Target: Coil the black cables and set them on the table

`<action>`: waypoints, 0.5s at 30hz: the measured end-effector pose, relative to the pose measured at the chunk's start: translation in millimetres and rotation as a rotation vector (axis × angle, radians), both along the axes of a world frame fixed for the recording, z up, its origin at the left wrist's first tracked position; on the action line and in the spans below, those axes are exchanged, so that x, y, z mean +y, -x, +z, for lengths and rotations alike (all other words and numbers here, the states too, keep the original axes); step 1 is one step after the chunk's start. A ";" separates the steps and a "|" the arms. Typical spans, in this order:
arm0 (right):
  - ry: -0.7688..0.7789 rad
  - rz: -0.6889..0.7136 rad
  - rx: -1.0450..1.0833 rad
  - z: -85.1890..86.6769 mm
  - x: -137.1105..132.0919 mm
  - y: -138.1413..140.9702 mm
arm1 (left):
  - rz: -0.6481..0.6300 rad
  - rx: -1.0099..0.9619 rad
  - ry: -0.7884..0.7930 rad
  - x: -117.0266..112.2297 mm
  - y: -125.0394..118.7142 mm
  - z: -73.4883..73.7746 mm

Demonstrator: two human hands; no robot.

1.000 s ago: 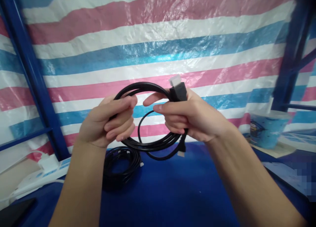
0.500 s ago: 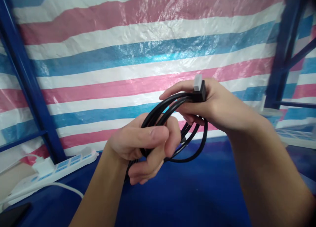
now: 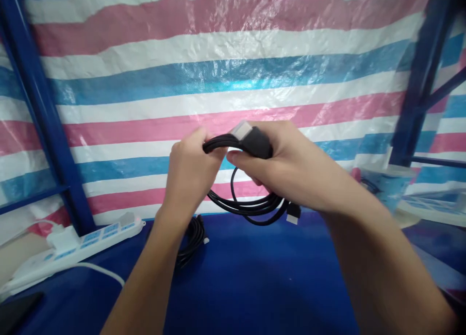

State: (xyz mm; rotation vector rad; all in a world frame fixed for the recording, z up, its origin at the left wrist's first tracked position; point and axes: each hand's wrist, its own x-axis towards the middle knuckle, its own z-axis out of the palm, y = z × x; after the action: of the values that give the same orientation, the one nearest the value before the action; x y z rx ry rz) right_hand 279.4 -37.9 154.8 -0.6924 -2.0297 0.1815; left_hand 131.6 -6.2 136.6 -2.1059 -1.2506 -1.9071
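Note:
A coiled black cable [image 3: 247, 208] hangs in the air between both hands. My left hand [image 3: 192, 162] is closed around the upper left of the loops, its fingertips mostly hidden behind. My right hand [image 3: 287, 162] pinches the loops at the upper right, together with a black plug [image 3: 257, 143] that has a pale cap over its end. The cable's other plug [image 3: 293, 212], also pale-tipped, dangles at the lower right of the coil. Behind my left forearm, a second coiled black cable [image 3: 192, 240] lies on the blue table [image 3: 255, 286].
At the left lie a white power strip [image 3: 94, 242] with a white adapter [image 3: 63, 240] plugged in and a dark flat object [image 3: 20, 310]. A tub [image 3: 386, 182] stands at the right beside a white rack [image 3: 433, 206]. Blue posts and a striped sheet [image 3: 233, 97] stand behind.
My left hand has turned over and risen, with its back now toward me. My right hand has shifted left with the plug. The coil's lower loops swing into view, uncovering the second coil.

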 end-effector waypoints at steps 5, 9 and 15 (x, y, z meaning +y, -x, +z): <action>0.097 0.184 -0.010 -3.0 6.6 -6.9 | -0.850 0.083 0.595 -14.6 19.9 0.6; 0.184 0.439 0.026 -7.1 11.2 -9.8 | -1.744 0.195 0.832 -17.7 11.9 -10.9; 0.157 0.373 -0.022 -4.2 11.2 -16.8 | -1.534 0.044 0.976 -12.9 6.8 -14.9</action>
State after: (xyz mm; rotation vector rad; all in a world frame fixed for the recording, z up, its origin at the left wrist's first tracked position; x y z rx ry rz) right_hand 296.2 -26.7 150.6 -0.4046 -2.1678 0.5566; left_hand 124.8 -19.2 121.7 -4.4291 -0.3505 -1.2982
